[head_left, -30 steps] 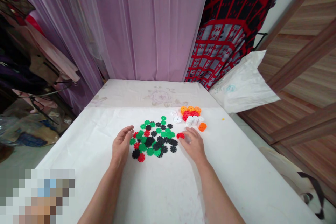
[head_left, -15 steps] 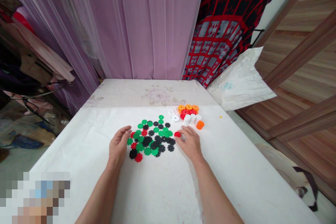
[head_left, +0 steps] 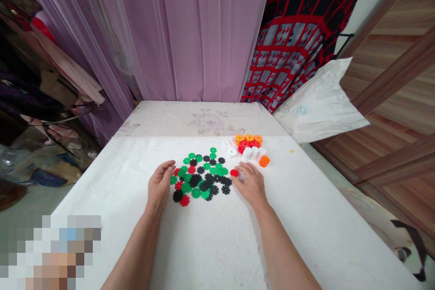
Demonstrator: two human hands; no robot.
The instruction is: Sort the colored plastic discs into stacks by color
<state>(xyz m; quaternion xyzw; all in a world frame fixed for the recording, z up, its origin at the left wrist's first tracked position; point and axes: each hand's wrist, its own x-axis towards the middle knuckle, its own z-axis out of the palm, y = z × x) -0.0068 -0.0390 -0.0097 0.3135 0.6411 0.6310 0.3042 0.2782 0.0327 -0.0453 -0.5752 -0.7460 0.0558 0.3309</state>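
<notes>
A loose pile of notched plastic snowflake discs, among them a green disc (head_left: 186, 187), a black disc (head_left: 177, 195) and a red disc (head_left: 185, 200), lies on the white tablecloth. My left hand (head_left: 161, 186) rests at the pile's left edge, fingers loosely bent and apart, holding nothing visible. Right of the pile, the thumb and forefinger of my right hand (head_left: 252, 185) pinch a small red disc stack (head_left: 234, 173). Just beyond that hand stand white disc stacks (head_left: 247, 153), red disc stacks (head_left: 244, 147), yellow-orange disc stacks (head_left: 249, 138) and an orange stack (head_left: 264, 161).
The cloth-covered table (head_left: 210, 244) reaches a purple curtain (head_left: 200, 31) at the back. A white plastic bag (head_left: 322, 104) hangs by its right edge, near wooden doors (head_left: 390, 72). Clothes (head_left: 64, 59) hang at the left. A tiny yellow piece (head_left: 292, 151) lies near the right edge.
The whole view has shifted slightly, so everything appears a little farther right. Both hands keep nearly the same places beside the pile, and the red stack stays at my right fingertips.
</notes>
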